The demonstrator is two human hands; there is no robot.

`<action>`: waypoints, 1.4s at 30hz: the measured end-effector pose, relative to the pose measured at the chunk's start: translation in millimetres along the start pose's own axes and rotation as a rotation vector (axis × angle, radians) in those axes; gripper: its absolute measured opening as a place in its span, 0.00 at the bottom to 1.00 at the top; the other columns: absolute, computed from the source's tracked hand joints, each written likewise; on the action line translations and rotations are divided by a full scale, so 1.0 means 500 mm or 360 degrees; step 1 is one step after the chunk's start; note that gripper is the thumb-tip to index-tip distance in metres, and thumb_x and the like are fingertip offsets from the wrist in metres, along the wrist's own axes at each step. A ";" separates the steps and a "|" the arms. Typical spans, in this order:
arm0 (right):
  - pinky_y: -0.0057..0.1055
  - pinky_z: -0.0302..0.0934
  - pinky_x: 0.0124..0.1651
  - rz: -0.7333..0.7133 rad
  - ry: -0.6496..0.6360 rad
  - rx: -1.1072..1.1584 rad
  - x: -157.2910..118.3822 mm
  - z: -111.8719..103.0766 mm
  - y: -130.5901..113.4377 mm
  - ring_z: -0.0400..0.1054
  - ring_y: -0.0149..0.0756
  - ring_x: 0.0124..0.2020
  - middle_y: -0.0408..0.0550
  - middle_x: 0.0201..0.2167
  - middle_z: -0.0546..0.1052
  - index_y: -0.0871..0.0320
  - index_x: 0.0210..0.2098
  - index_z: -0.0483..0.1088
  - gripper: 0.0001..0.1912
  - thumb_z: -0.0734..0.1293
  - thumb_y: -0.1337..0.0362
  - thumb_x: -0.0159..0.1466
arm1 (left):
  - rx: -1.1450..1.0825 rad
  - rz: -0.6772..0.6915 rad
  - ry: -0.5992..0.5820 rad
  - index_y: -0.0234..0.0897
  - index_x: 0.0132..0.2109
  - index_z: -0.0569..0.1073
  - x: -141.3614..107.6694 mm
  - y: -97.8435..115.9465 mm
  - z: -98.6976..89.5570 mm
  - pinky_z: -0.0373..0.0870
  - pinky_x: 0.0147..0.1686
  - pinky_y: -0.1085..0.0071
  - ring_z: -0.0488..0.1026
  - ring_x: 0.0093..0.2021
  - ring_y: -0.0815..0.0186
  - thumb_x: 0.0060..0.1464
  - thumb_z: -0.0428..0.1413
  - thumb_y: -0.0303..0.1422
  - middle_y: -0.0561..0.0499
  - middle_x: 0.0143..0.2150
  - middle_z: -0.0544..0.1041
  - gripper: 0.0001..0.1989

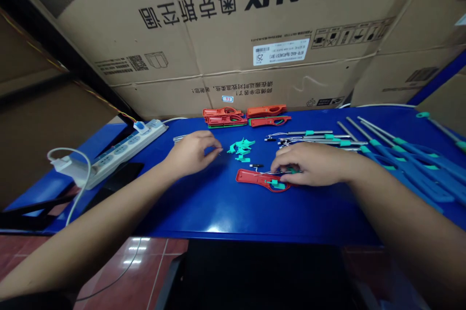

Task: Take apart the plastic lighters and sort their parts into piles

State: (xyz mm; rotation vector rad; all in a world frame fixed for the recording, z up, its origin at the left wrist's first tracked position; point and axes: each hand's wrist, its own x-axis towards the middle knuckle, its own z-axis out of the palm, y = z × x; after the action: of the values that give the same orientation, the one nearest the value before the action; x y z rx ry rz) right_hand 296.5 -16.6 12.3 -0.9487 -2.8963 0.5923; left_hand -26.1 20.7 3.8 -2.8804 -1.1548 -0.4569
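My left hand (192,153) hovers over the blue table, thumb and forefinger curled close in a pinch. Something tiny may be at its fingertips, but I cannot make it out. My right hand (309,164) is closed over the right end of a red plastic handle shell (249,176), which lies with its hollow side up. White wires with a black connector (256,165) run into the right fingers; the rest of that wired part is mostly hidden under the hand. In the shell's oval opening shows a green plastic piece (277,184). A small pile of green clips (243,145) lies between the hands.
Stacked red and orange shells (267,110) stand along the back by a cardboard box (218,57). Metal rods with green sleeves (327,136) lie behind my right hand. Several blue handles with rods (411,169) are at right, a white power strip (127,147) at left.
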 end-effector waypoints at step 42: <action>0.37 0.65 0.41 0.0751 0.0708 -0.0145 0.082 -0.047 0.126 0.72 0.40 0.38 0.49 0.41 0.80 0.55 0.42 0.76 0.14 0.71 0.58 0.57 | -0.0349 -0.0224 0.0661 0.35 0.31 0.74 0.007 -0.023 -0.026 0.60 0.27 0.74 0.65 0.23 0.71 0.63 0.52 0.43 0.55 0.23 0.71 0.18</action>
State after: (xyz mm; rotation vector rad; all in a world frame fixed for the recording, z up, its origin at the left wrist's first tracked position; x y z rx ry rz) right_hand 302.4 61.8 7.6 -1.5625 -2.3292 0.2179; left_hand -35.0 29.8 16.0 -2.6792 -1.2981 -1.1876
